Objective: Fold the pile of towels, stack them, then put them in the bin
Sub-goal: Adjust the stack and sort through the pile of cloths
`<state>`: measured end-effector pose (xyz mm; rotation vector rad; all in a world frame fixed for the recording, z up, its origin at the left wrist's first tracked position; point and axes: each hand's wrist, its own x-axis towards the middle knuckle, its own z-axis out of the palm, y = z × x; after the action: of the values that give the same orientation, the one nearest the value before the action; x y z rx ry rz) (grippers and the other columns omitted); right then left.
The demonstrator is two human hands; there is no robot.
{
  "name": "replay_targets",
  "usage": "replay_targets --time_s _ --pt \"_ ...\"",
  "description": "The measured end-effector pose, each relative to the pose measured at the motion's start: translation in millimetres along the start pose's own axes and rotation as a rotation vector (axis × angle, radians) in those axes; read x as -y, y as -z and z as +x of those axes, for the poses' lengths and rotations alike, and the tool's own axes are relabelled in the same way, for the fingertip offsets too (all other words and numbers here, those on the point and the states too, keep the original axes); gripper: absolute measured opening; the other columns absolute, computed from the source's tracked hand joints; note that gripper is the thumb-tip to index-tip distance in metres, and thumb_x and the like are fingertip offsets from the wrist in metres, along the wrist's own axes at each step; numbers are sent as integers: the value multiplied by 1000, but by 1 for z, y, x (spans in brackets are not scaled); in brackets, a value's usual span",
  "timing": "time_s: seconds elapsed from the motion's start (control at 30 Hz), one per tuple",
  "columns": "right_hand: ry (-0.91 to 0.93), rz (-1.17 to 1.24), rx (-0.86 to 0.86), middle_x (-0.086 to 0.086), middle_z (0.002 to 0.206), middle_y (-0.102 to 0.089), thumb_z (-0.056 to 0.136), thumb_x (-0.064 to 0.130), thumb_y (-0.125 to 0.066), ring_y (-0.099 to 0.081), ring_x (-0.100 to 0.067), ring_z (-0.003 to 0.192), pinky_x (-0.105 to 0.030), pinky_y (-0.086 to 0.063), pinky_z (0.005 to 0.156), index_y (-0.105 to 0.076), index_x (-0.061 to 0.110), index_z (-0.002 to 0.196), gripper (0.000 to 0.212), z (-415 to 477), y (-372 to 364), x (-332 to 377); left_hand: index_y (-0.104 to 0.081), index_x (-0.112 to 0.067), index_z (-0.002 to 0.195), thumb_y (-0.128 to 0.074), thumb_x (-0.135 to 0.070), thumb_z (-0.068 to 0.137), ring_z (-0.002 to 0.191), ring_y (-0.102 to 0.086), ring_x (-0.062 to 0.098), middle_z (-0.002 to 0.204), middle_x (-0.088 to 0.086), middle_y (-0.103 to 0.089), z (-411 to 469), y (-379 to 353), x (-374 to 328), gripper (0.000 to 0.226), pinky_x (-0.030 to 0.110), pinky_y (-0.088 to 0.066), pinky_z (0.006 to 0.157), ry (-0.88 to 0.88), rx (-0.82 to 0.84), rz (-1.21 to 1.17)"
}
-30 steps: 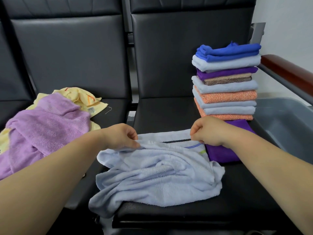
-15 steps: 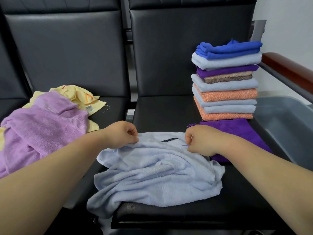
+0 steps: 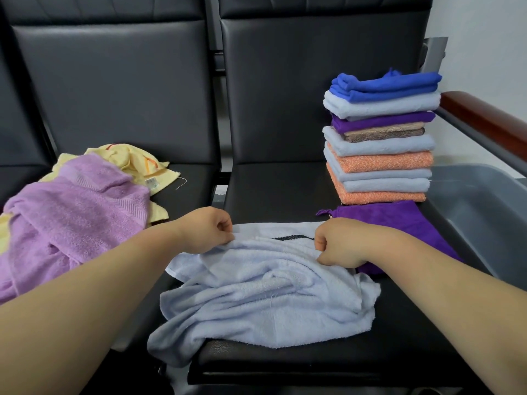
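Observation:
A crumpled light blue towel (image 3: 265, 295) lies on the black seat in front of me, spilling over its front left edge. My left hand (image 3: 206, 229) pinches its far edge on the left. My right hand (image 3: 339, 242) pinches the same edge on the right, beside a dark woven stripe. A tall stack of folded towels (image 3: 380, 138) in blue, purple, brown, pale blue and orange stands at the seat's back right. A grey bin (image 3: 479, 212) sits at the far right. Unfolded lilac (image 3: 71, 220) and yellow (image 3: 134, 161) towels lie heaped on the left seat.
A dark purple towel (image 3: 399, 220) lies flat under the stack and reaches below my right wrist. A wooden armrest (image 3: 484, 118) runs above the bin. Black seat backs (image 3: 285, 95) stand behind everything.
My right hand has slid left and toward me along the towel's far edge, uncovering more of the purple towel. My left hand has hardly moved. The camera has tilted slightly.

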<state>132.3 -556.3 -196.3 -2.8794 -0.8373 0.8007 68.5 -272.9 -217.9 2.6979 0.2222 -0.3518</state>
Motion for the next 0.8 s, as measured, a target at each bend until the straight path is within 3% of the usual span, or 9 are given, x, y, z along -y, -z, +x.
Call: replay_targets --time_s 0.1,0.2,0.47,0.67,0.8 --pt "8 6 6 -8 91 -65 92 21 -63 -49 -18 78 -34 -42 69 -70 5 96 18 -1 2 -3 -66 -25 86 -67 -28 95 75 -57 12 83 -6 -65 0 -1 -1 9 23 -45 65 1 0 1" --pt "-5 121 -103 -1 91 -75 86 17 -72 -61 -13 76 -31 -53 70 -73 14 88 3 -5 14 -9 -66 -24 87 -66 -29 96 75 -57 13 84 -6 -65 0 0 -2 10 23 -44 65 6 2 7" --pt "-117 332 -413 6 89 -71 88 12 -66 -65 -15 87 -27 -50 66 -72 24 81 16 12 19 -27 -62 -18 93 -54 -32 102 77 -56 16 88 -1 -64 7 -4 -1 18 28 -44 66 9 -57 49" --pt "-154 113 -454 0 94 -69 93 9 -58 -65 -20 88 -38 -60 80 -72 21 91 19 34 7 -31 -58 -20 89 -51 -36 102 79 -58 19 86 -2 -62 16 -12 0 21 34 -48 70 29 -109 95" --pt "-150 25 -410 -1 97 -66 93 10 -56 -63 -20 87 -37 -59 79 -68 16 100 15 42 3 -30 -55 -22 89 -52 -39 102 81 -59 20 86 -2 -62 20 -16 1 22 39 -51 75 46 -135 91"
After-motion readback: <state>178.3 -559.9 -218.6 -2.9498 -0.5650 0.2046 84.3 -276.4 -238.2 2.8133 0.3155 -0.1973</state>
